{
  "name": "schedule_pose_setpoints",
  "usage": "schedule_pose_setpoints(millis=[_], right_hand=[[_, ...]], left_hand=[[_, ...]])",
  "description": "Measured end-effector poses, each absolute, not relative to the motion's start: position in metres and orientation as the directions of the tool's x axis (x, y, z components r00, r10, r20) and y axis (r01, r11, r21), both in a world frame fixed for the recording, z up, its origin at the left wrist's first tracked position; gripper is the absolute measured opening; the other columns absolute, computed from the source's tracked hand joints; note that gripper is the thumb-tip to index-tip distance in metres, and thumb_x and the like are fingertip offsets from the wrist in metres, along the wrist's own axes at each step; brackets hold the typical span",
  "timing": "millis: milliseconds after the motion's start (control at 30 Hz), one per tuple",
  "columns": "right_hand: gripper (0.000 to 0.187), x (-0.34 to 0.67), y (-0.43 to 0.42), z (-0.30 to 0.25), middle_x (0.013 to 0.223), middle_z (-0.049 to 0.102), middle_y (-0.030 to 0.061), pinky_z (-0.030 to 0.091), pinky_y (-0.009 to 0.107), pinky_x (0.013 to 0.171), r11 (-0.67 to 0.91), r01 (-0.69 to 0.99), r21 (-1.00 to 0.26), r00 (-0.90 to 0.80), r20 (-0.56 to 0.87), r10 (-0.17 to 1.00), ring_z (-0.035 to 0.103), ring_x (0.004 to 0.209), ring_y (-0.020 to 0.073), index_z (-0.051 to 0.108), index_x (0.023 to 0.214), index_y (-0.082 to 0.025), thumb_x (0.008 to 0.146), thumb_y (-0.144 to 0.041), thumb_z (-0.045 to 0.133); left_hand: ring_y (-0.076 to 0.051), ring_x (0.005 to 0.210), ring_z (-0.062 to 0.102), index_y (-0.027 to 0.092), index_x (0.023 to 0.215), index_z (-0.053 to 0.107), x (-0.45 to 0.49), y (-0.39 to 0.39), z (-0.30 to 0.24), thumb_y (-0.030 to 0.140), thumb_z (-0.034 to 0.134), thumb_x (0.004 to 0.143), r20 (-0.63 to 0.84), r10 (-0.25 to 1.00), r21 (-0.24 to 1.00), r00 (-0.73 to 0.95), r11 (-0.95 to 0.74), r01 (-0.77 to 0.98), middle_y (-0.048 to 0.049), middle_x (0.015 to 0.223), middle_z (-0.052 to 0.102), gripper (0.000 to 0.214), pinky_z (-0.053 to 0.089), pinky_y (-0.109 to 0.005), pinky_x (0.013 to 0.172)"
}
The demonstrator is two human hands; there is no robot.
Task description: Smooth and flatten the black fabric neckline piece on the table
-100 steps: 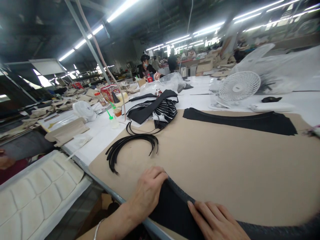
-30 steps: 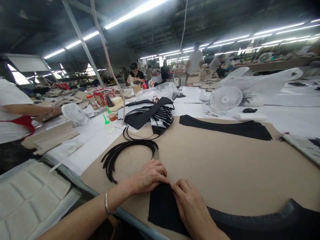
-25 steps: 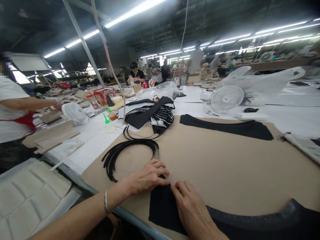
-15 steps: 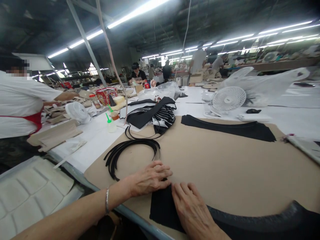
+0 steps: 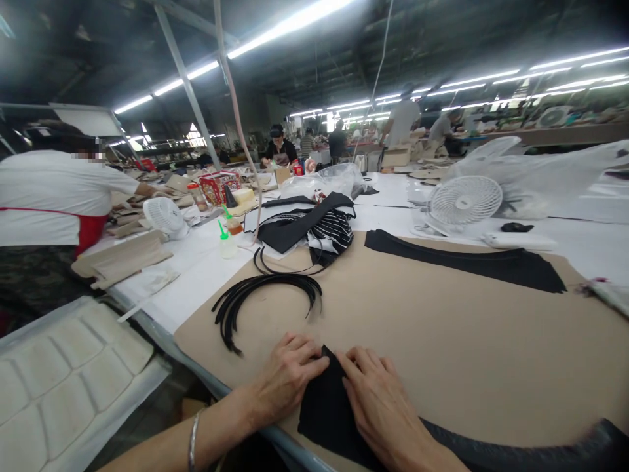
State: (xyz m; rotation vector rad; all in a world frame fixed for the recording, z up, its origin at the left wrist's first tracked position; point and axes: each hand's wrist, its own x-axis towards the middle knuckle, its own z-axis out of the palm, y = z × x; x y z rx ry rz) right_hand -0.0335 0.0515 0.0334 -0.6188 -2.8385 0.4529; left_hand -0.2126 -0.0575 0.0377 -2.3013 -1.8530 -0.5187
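The right hand (image 5: pixel 383 406) is lying open and flat on the black fabric piece (image 5: pixel 322 410) at the bottom centre of the frame. The left hand (image 5: pixel 289 373) is curling its fingers against that piece's upper corner; whether it is pinching is unclear. Black curved strips (image 5: pixel 265 295) are lying above, left of centre, on the tan board (image 5: pixel 442 328).

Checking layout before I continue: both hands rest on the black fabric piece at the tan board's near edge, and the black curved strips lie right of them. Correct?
Not quite: the head view shows the black curved strips left of the hands. The left hand and right hand do rest on the black fabric piece at the tan board's near edge.
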Motion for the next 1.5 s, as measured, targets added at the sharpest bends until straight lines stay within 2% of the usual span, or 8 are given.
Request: schedule_pose_setpoints(millis=[133, 467, 733, 933, 1067, 1233, 1367, 1500], right_hand=[[0.04, -0.033, 0.052, 0.028, 0.108, 0.057, 0.0071, 0.031, 0.037, 0.085, 0.891, 0.363, -0.274, -0.896, 0.161, 0.414, 0.049, 0.098, 0.0227, 0.052, 0.129, -0.02, 0.091, -0.011, 0.043], [0.04, -0.032, 0.054, 0.024, 0.107, 0.059, 0.0048, 0.032, 0.038, 0.082, 0.942, 0.319, -0.1, -0.913, 0.234, 0.334, 0.05, 0.094, 0.0211, 0.055, 0.124, -0.022, 0.086, -0.01, 0.049], [0.046, -0.032, 0.053, 0.02, 0.116, 0.059, 0.0052, 0.027, 0.044, 0.097, 0.956, 0.294, -0.018, -0.925, 0.246, 0.289, 0.049, 0.102, 0.0229, 0.053, 0.128, -0.021, 0.083, -0.01, 0.052], [0.039, -0.032, 0.069, 0.048, 0.109, 0.06, 0.0038, 0.031, 0.037, 0.082, 0.913, 0.366, -0.182, -0.914, 0.114, 0.39, 0.05, 0.097, 0.0211, 0.056, 0.123, -0.027, 0.09, -0.011, 0.042], [0.044, -0.031, 0.071, 0.054, 0.11, 0.059, 0.0014, 0.03, 0.034, 0.083, 0.907, 0.316, -0.28, -0.935, 0.072, 0.348, 0.049, 0.097, 0.0187, 0.057, 0.121, -0.03, 0.087, -0.006, 0.042], [0.048, -0.036, 0.067, 0.045, 0.109, 0.058, 0.0013, 0.029, 0.034, 0.084, 0.903, 0.283, -0.324, -0.944, 0.071, 0.321, 0.048, 0.095, 0.0184, 0.059, 0.117, -0.03, 0.083, -0.003, 0.04], [0.054, -0.037, 0.067, 0.041, 0.11, 0.057, 0.0014, 0.029, 0.034, 0.084, 0.894, 0.26, -0.364, -0.946, 0.088, 0.311, 0.047, 0.096, 0.0187, 0.056, 0.123, -0.032, 0.082, -0.002, 0.039], [0.057, -0.036, 0.065, 0.036, 0.111, 0.057, 0.0026, 0.028, 0.036, 0.085, 0.911, 0.249, -0.329, -0.946, 0.119, 0.301, 0.047, 0.096, 0.0197, 0.054, 0.128, -0.03, 0.081, -0.002, 0.04]], left_hand=[[-0.02, 0.104, 0.05, 0.021, 0.118, 0.057, -0.213, -0.055, 0.039, 0.01, 0.046, 0.091, 0.316, 0.932, 0.093, 0.179, -0.218, 0.972, -0.0037, 0.104, 0.062, 0.031, 0.035, -0.035, 0.093], [-0.019, 0.107, 0.05, 0.017, 0.118, 0.055, -0.215, -0.056, 0.034, 0.015, 0.044, 0.095, 0.318, 0.91, -0.066, 0.265, -0.258, 0.964, -0.0045, 0.105, 0.064, 0.026, 0.031, -0.034, 0.097], [-0.019, 0.113, 0.049, 0.018, 0.123, 0.053, -0.215, -0.058, 0.036, 0.018, 0.042, 0.097, 0.262, 0.925, -0.125, 0.276, -0.251, 0.96, -0.0039, 0.111, 0.064, 0.028, 0.027, -0.035, 0.102], [-0.018, 0.111, 0.05, 0.018, 0.122, 0.054, -0.213, -0.06, 0.038, 0.019, 0.041, 0.097, 0.273, 0.929, -0.126, 0.251, -0.225, 0.966, -0.004, 0.11, 0.064, 0.028, 0.028, -0.034, 0.1], [-0.019, 0.112, 0.049, 0.019, 0.125, 0.053, -0.212, -0.061, 0.036, 0.02, 0.042, 0.098, 0.274, 0.934, -0.099, 0.228, -0.209, 0.973, -0.004, 0.109, 0.065, 0.029, 0.028, -0.035, 0.101], [-0.018, 0.113, 0.049, 0.021, 0.128, 0.051, -0.212, -0.063, 0.034, 0.02, 0.042, 0.098, 0.264, 0.94, -0.077, 0.215, -0.202, 0.976, -0.003, 0.111, 0.064, 0.031, 0.027, -0.035, 0.1], [-0.018, 0.114, 0.048, 0.021, 0.129, 0.049, -0.212, -0.064, 0.034, 0.019, 0.041, 0.098, 0.269, 0.943, -0.056, 0.197, -0.189, 0.98, -0.0018, 0.111, 0.064, 0.032, 0.026, -0.035, 0.1], [-0.017, 0.111, 0.049, 0.02, 0.128, 0.05, -0.211, -0.064, 0.033, 0.02, 0.043, 0.098, 0.27, 0.943, -0.063, 0.195, -0.185, 0.981, -0.0021, 0.109, 0.065, 0.031, 0.027, -0.034, 0.098]])
